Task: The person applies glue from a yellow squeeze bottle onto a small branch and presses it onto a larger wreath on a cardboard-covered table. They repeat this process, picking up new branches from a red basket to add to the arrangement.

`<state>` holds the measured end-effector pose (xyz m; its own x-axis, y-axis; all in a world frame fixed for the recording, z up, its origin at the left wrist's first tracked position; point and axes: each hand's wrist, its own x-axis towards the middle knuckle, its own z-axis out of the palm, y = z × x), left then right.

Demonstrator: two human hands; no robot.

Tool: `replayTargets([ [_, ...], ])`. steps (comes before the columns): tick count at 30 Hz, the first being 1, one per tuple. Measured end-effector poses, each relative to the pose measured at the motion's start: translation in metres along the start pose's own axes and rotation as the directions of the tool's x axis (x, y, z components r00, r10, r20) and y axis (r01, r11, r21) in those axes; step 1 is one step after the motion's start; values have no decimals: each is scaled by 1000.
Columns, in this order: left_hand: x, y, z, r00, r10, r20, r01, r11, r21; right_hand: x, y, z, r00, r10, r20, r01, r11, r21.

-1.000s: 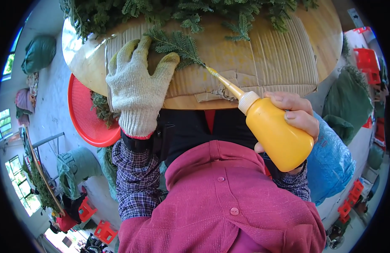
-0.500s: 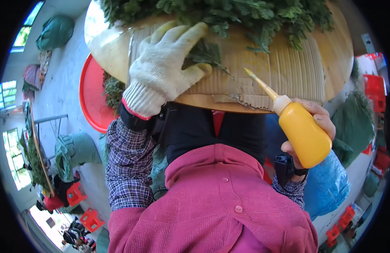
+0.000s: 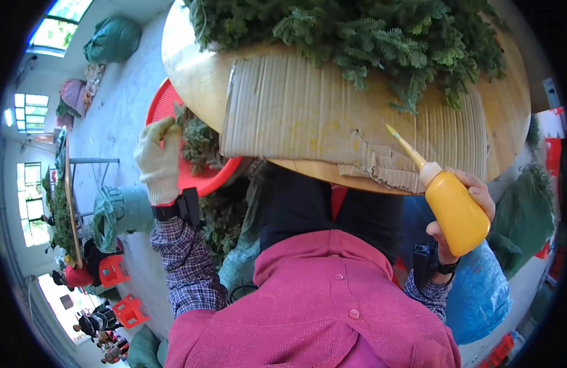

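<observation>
My left hand (image 3: pixel 158 158), in a whitish knitted glove, is over the rim of a red basket (image 3: pixel 163 104) at the left of the table. Its fingers are bent in against evergreen sprigs (image 3: pixel 201 141) lying in that basket; what they hold, if anything, is hidden. In my bare right hand (image 3: pixel 478 195) is a yellow squeeze bottle (image 3: pixel 458 214), gripped round its body. The bottle's long thin nozzle points up and left over a worn cardboard sheet (image 3: pixel 283 104), which has yellowish spots and a torn front edge.
A heap of green fir branches (image 3: pixel 381 37) covers the far side of the round wooden table (image 3: pixel 201 80). More greenery (image 3: pixel 225 214) lies below the basket, left of my legs. A blue plastic bag (image 3: pixel 479 294) and a green sack (image 3: pixel 519 214) are at the right. Red stools (image 3: pixel 114 270) stand far left.
My left hand has moved from the cardboard leftward to the red basket, and the sprig under it has left the cardboard. My right hand still holds the bottle. The view has shifted.
</observation>
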<state>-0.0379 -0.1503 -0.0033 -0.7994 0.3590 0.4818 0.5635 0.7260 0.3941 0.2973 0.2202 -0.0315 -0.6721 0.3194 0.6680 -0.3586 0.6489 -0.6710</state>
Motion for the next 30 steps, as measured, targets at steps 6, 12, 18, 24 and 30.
replayTargets([
  [6, 17, 12, 9, 1000, 18, -19, -9, 912, 410, 0, -5, 13, 991, 77, -112, -71, 996, 53],
  [12, 67, 129, 47, 841, 517, 163, -526, 850, 21, 1, -8, 21, 989, 92, -119, -88, 995, 43],
  [18, 85, 160, 72, 748, 617, 245, -644, 763, 43, -4, -7, 14, 996, 78, -43, -74, 994, 87],
  [24, 81, 150, 73, 816, 501, 289, -398, 849, -349, -2, -11, 12, 991, 93, -96, -84, 992, 89],
  [30, 80, 141, 75, 899, 366, 241, -275, 900, -338, -4, -1, 18, 994, 74, -80, -58, 982, 181],
])
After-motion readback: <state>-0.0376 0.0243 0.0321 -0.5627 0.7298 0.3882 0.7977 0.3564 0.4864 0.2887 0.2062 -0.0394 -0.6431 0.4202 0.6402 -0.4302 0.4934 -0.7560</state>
